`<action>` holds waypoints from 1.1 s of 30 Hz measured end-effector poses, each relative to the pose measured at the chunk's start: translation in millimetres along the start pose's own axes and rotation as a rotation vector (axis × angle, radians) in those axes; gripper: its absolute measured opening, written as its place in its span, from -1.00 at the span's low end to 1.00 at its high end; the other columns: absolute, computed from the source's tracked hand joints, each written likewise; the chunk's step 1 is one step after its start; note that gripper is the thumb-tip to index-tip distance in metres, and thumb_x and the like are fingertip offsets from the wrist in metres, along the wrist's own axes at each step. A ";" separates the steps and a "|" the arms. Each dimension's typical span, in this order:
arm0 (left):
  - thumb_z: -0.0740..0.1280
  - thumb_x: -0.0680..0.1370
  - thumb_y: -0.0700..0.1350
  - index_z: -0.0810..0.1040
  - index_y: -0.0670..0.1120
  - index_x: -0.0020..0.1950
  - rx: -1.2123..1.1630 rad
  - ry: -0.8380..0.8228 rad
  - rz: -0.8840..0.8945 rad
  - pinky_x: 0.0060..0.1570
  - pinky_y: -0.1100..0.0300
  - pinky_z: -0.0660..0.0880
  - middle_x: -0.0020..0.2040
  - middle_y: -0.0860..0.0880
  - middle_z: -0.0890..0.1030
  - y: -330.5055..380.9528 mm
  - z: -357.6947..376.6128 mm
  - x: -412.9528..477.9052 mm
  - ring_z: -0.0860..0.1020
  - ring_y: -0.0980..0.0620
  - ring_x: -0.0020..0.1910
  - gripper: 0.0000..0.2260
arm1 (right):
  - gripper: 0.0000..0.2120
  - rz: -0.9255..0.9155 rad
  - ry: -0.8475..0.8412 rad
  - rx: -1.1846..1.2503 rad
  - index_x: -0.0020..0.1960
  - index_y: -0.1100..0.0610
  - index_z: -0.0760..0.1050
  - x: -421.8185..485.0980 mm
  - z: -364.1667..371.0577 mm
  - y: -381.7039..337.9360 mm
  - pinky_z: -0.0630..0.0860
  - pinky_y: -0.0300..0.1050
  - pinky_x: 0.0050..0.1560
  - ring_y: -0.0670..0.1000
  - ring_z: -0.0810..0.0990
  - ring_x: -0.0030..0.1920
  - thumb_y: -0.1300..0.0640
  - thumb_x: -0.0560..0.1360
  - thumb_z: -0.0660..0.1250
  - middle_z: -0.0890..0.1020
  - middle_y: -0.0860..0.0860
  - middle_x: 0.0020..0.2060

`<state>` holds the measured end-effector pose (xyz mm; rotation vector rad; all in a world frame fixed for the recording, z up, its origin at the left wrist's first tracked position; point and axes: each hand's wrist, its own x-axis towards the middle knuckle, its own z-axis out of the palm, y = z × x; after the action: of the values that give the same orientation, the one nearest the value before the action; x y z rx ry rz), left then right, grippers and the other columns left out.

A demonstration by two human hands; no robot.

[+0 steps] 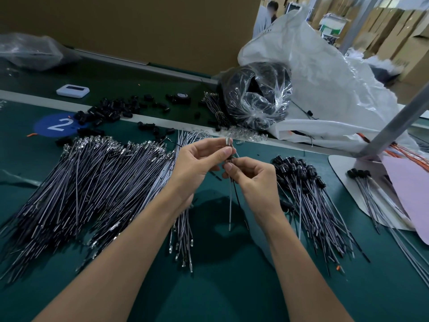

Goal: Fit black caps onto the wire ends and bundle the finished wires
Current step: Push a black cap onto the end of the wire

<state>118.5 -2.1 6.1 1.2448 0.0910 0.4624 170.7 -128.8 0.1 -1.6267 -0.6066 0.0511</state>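
Wires (232,196), one grey and one black, hang from between both hands above the middle of the green table (222,291). The left hand (199,163) pinches their top end with thumb and curled fingers, where a small black cap (229,157) shows, and the right hand (253,180) pinches them just below with thumb and forefinger. At the table's far edge a crinkled clear plastic bag (255,96) holds black parts and rests against a large white sack (325,73) whose contents are hidden. A second clear bag (30,52) lies toward the far left corner, its contents too blurred to tell. Near the far edge, scattered caps (109,110) lie beside a blue round label (58,124) reading "2". A broad pile of uncapped wires (81,182) covers the left side, and a pile of capped wires (308,196) lies near the right edge, just beside the right hand.
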 end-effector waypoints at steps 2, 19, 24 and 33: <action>0.49 0.32 -0.03 0.71 -0.02 -0.09 -0.016 0.021 0.033 -0.09 0.17 0.53 -0.09 -0.08 0.72 3.3 -1.3 -0.3 0.65 0.03 -0.06 -0.81 | -0.88 0.006 -0.002 -0.010 -0.17 0.10 0.65 -0.2 0.0 0.0 0.57 -0.24 -0.16 -0.05 0.68 -0.28 0.30 0.46 0.45 0.70 -0.02 -0.32; 0.44 0.37 -0.10 0.73 -0.02 -0.17 -0.048 0.060 0.029 -0.14 0.29 0.50 -0.11 -0.03 0.73 3.6 -3.3 2.0 0.65 0.10 -0.11 -0.91 | -0.86 -0.059 0.039 -0.048 -0.17 0.09 0.67 -1.6 1.4 -0.7 0.60 -0.18 -0.13 0.02 0.68 -0.25 0.31 0.47 0.44 0.71 0.02 -0.31; 0.39 0.48 -0.22 0.70 -0.08 -0.09 -0.059 0.073 0.027 -0.13 0.32 0.52 -0.11 -0.04 0.72 0.9 -3.0 3.7 0.65 0.09 -0.10 -0.89 | -0.89 -0.117 0.065 -0.133 -0.13 0.13 0.69 -2.1 2.1 1.5 0.57 -0.23 -0.18 -0.08 0.67 -0.27 0.31 0.47 0.43 0.70 -0.03 -0.31; 0.39 0.46 -0.23 0.69 -0.12 -0.06 -0.111 0.080 -0.002 -0.09 0.31 0.55 -0.10 -0.09 0.72 -0.9 -2.2 4.3 0.67 0.04 -0.06 -0.89 | -0.91 -0.226 0.136 -0.302 -0.08 0.17 0.70 -2.3 3.6 5.4 0.44 -0.42 -0.22 -0.21 0.63 -0.27 0.30 0.47 0.44 0.67 -0.15 -0.31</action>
<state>122.0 1.4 5.3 1.1172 0.1327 0.5089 169.2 -126.6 -6.3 -1.8239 -0.7143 -0.3286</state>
